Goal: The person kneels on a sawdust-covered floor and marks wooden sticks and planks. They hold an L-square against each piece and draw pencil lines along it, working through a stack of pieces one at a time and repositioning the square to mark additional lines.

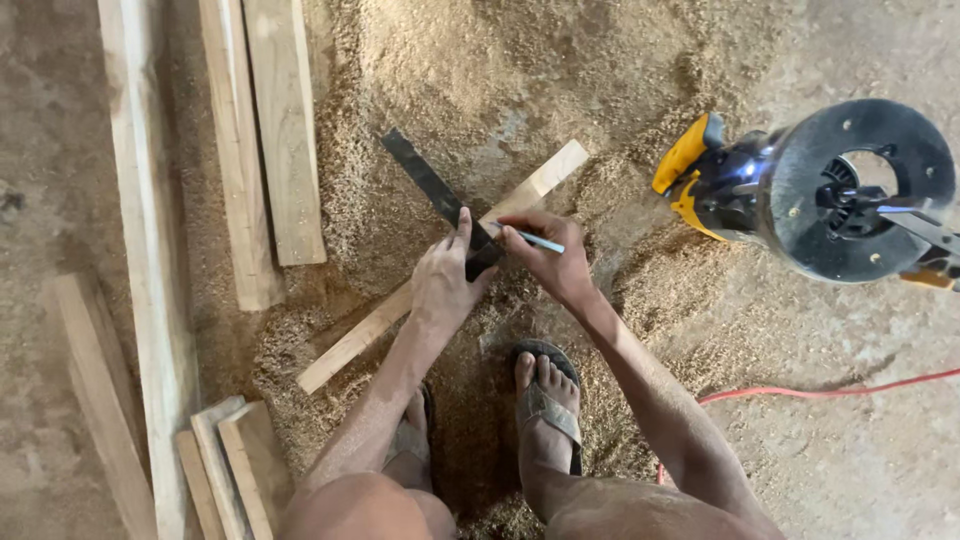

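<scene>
**Square down, pencil on the strip**

The person crouches over a sawdust-covered floor (480, 90), both feet in sandals at the bottom of the head view. A narrow wooden strip (380, 320) lies diagonally in front of them, running from lower left up to upper right, half sunk in the shavings. Across it sits a dark metal square (425, 180), its blade pointing up and to the left, its thicker end over the strip.

The left hand (440, 285) is flat on the strip, fingers pressed together and laid forward, thumb up against the square's thick end, pinning it to the wood. The right hand (550, 265) comes in from the other side, fingers curled and pinching a pale blue pencil (535, 240). The pencil's tip sits right at the edge of the square, where it crosses the strip. The two hands are just beside each other, almost touching at the square.

Off to the right, well apart from the hands, a yellow and black router (800, 190) lies on its side, its round dark base plate facing the camera. A red cable (830, 392) snakes over the floor below it, towards the right edge.

To the left, several pale planks (270, 140) lie side by side, running away from the person, with a long board (150, 280) beside them and shorter offcuts (235, 460) near the left knee.
</scene>
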{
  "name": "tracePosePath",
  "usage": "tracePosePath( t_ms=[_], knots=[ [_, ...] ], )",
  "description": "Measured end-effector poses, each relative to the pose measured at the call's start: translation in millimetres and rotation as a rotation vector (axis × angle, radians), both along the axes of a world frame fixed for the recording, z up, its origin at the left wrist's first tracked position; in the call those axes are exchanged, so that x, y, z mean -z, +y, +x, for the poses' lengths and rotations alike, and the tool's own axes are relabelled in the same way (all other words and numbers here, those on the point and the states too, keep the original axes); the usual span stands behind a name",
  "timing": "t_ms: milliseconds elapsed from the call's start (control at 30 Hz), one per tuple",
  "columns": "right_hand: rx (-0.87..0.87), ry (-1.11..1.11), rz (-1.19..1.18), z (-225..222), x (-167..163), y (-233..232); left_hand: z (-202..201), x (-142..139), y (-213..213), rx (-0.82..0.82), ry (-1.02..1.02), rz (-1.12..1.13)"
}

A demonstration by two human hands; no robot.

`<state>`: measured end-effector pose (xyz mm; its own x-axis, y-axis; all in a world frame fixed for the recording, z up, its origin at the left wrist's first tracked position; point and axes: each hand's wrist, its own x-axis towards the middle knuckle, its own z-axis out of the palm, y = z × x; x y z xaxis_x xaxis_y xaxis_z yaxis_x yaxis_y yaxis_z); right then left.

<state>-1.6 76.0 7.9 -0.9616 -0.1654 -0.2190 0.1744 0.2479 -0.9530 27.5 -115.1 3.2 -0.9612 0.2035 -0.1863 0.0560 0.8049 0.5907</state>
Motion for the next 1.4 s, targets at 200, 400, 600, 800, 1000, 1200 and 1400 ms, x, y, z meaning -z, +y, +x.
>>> tracePosePath(
  t_ms=[200,400,600,800,1000,1200,1400],
  knots=[
    [-0.034,-0.024,0.041,-3,5,-7,1,0,1,-0.020,-0.036,0.023],
    [-0.025,-0.058,0.052,-5,5,-12,1,2,0,-0.021,-0.009,0.033],
    [-0.058,0.037,0.173,9,-3,1,2,3,1,-0.013,0.022,0.028],
    [-0.062,-0.018,0.096,11,-3,9,4,4,0,-0.004,0.007,0.019],
    [-0.092,0.063,0.082,-6,-1,-2,3,2,0,-0.005,0.008,0.039],
    [-0.048,-0.030,0.111,-9,-6,-7,3,0,-1,-0.020,0.045,0.053],
    [-0.096,0.127,-0.034,-8,-4,-9,3,2,-1,-0.014,0.016,0.039]
  ],
)
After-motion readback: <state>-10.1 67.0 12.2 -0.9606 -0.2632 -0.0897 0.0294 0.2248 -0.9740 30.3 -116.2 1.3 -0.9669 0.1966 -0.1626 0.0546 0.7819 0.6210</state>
